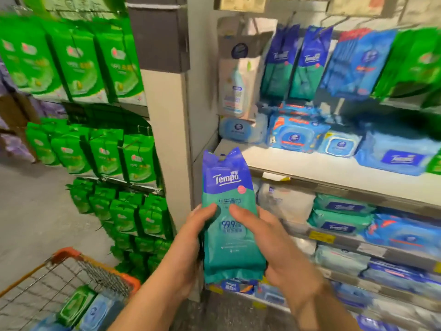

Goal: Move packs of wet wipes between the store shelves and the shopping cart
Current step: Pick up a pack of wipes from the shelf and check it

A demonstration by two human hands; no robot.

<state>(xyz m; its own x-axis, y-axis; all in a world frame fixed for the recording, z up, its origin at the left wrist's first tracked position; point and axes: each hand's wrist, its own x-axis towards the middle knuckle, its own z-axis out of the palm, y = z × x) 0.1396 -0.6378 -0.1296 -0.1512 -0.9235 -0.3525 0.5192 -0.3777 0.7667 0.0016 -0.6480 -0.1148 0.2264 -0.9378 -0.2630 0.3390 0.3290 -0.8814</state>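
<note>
Teal-and-blue Tempo wipes pack (232, 216) held upright in mid-air, in front of white shelf (310, 167), by both hands. Left hand (191, 237) wrapped round pack's left edge, thumb laid across front. Right hand (279, 247) wrapped round right edge, thumb likewise on front. Shopping cart (78, 266) seen at lower left, green pack (76, 304) and blue pack (97, 311) lying inside. Green packs (107, 151) hung on display at left.
</note>
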